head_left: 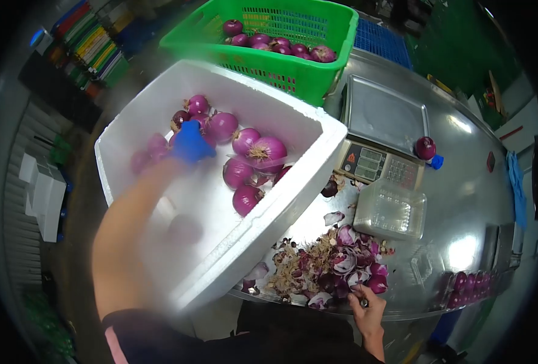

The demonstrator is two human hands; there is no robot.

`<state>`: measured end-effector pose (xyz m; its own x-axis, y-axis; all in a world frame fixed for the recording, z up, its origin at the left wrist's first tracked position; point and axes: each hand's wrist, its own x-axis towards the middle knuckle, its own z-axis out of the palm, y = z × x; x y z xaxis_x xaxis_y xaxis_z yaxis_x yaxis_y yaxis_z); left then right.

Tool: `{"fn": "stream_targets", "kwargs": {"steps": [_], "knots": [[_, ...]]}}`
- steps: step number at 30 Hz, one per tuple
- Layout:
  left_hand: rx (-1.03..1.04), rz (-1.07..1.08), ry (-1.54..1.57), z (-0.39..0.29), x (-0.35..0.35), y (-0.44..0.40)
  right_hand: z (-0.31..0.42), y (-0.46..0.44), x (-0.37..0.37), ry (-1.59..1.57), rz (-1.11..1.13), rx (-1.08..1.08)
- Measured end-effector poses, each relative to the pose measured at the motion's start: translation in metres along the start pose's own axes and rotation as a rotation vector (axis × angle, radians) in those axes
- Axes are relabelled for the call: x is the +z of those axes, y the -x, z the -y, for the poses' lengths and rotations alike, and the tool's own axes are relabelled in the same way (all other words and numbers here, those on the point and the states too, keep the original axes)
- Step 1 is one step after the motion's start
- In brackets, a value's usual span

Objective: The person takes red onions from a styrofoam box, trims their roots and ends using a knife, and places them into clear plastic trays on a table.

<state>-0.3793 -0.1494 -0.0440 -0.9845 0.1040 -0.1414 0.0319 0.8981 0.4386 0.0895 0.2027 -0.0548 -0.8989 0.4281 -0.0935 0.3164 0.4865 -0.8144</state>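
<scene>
Onion picking, seemingly | Your blue-covered left hand [191,142], too blurred to tell its grip, sits among red onions [223,127] inside the foam box [332,132] | Your right hand [371,312] clasps a small tool [364,302] | Next likely calls for securing one onion.

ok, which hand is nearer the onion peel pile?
Right. The right hand is at the near right edge of the onion peel pile; the left hand is farther off, inside the white foam box.
</scene>
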Motion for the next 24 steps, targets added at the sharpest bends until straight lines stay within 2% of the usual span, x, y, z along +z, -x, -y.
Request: {"fn": "stream_targets", "kwargs": {"steps": [1, 3, 5, 7, 8, 9, 10, 11, 13, 16, 18, 21, 24], "knots": [[-0.025, 0.004, 0.046, -0.033, -0.024, 0.023, -0.001, -0.005, -0.004, -0.006, 0.037, 0.008], [0.190, -0.093, 0.171, -0.060, -0.049, 0.052, 0.002, -0.019, -0.007, -0.003, 0.070, -0.042], [0.271, -0.062, 0.409, -0.109, -0.085, 0.104, 0.010, -0.037, -0.013, -0.001, 0.138, -0.115], [0.569, -0.169, 0.348, -0.141, -0.101, 0.152, 0.021, -0.055, -0.021, -0.001, 0.182, -0.213], [0.517, -0.093, 0.511, -0.163, -0.107, 0.183, 0.029, -0.062, -0.026, 0.001, 0.181, -0.271], [0.641, -0.065, 0.550, -0.170, -0.108, 0.203, 0.032, -0.067, -0.027, -0.026, 0.173, -0.342], [0.616, -0.049, 0.439, -0.181, -0.108, 0.227, 0.032, -0.071, -0.029, -0.043, 0.159, -0.413], [0.556, 0.026, 0.457, -0.196, -0.104, 0.253, 0.035, -0.073, -0.034, -0.054, 0.190, -0.425], [0.539, 0.289, 0.435, -0.195, -0.096, 0.281, 0.039, -0.074, -0.044, -0.069, 0.222, -0.489], [0.135, 0.592, 0.784, -0.205, -0.049, 0.322, 0.040, -0.064, -0.050, -0.091, 0.233, -0.599], [0.248, 0.777, 0.646, -0.184, -0.011, 0.322, 0.037, -0.053, -0.052, -0.105, 0.256, -0.623], [0.003, 0.879, 0.816, -0.187, 0.041, 0.335, 0.030, -0.038, -0.050, 0.068, 0.279, -0.672], [-0.039, 0.900, 0.884, -0.196, 0.067, 0.342, 0.018, -0.027, -0.051, 0.203, 0.257, -0.672]]}}
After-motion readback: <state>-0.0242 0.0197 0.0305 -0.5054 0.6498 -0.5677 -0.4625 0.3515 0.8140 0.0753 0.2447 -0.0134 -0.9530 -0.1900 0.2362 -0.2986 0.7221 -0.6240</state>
